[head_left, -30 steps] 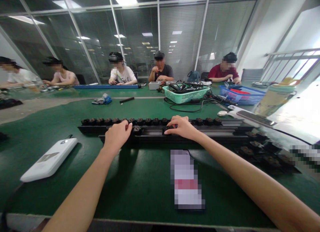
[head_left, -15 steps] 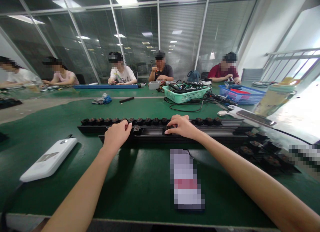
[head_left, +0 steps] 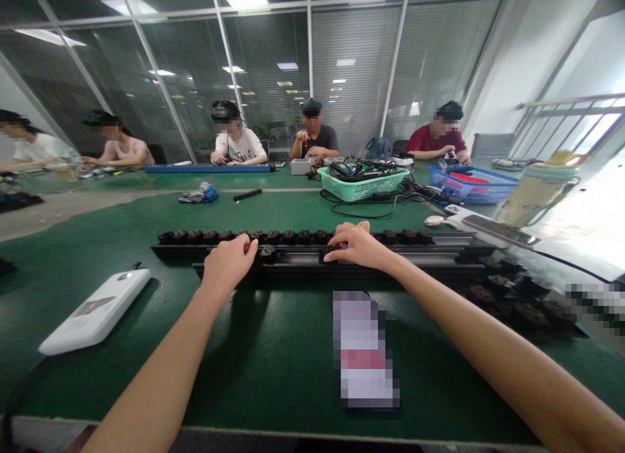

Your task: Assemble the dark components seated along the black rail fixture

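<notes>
Both hands at the front black rail, right fingers closed around a small dark part
The front rail (head_left: 297, 269) runs roughly parallel to the near edge of the surface (head_left: 273, 362). The right hand (head_left: 361, 248) has its fingers curled narrow around the small dark part (head_left: 334, 248) at the rail's channel; whether it is fully seated cannot be told. The left hand (head_left: 229, 264) rests at the rail with its fingers drawn together, though I cannot tell whether they grip anything. Just beside them, a round-topped part (head_left: 267, 251) sits in the channel, with a bare pale stretch between it and the right fingers. Behind, the rear rail (head_left: 178, 252) has a row of similar parts (head_left: 290, 236) along it; more loose parts (head_left: 530, 312) lie toward the surface's right edge
</notes>
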`<state>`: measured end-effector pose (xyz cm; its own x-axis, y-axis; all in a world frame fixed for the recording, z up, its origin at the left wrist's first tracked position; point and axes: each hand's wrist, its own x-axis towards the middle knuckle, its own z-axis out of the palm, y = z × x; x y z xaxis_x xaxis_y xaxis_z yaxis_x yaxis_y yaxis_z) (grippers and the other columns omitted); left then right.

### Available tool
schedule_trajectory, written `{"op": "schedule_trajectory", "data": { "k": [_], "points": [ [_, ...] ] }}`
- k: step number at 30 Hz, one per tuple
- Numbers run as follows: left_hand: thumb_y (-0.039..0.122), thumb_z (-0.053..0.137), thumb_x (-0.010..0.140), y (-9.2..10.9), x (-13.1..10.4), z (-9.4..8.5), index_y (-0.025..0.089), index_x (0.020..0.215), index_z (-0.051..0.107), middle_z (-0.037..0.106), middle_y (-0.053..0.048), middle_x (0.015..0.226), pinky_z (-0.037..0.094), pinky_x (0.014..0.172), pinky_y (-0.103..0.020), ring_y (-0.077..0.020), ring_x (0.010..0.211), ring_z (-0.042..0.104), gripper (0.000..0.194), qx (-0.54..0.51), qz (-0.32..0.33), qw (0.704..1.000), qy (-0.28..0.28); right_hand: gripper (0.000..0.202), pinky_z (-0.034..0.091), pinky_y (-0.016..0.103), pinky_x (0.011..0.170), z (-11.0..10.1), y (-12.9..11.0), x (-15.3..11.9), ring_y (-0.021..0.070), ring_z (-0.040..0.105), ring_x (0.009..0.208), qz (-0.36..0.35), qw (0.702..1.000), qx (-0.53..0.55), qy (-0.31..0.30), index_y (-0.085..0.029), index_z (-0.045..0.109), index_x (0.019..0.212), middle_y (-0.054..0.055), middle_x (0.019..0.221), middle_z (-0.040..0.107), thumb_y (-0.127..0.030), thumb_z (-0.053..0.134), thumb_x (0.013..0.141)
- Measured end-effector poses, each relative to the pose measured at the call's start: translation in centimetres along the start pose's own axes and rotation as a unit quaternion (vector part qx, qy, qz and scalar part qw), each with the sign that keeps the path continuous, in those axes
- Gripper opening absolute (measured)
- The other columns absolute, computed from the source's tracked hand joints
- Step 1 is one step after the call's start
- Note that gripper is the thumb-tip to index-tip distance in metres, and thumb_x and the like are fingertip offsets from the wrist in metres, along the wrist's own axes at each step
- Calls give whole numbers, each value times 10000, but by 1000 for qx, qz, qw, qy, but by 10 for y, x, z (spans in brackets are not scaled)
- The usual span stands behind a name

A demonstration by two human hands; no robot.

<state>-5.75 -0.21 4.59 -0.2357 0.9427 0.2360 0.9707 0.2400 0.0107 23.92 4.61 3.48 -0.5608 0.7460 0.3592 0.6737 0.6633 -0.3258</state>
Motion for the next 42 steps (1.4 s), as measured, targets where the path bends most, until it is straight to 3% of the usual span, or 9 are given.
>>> {"op": "schedule_trajectory", "data": {
  "k": [42],
  "points": [
    [558, 282, 978, -1, 2, 1, 244, 1025, 679, 750, -152, 996, 516, 774, -385, -346, 949, 715, 508, 4, -5, 1000, -3, 279, 178, 373, 781, -8, 3, 1, 243, 535, 1003, -28, 997, -62, -26, -191, 775, 779, 47, 872, 655, -455, 767, 867]
  ]
}}
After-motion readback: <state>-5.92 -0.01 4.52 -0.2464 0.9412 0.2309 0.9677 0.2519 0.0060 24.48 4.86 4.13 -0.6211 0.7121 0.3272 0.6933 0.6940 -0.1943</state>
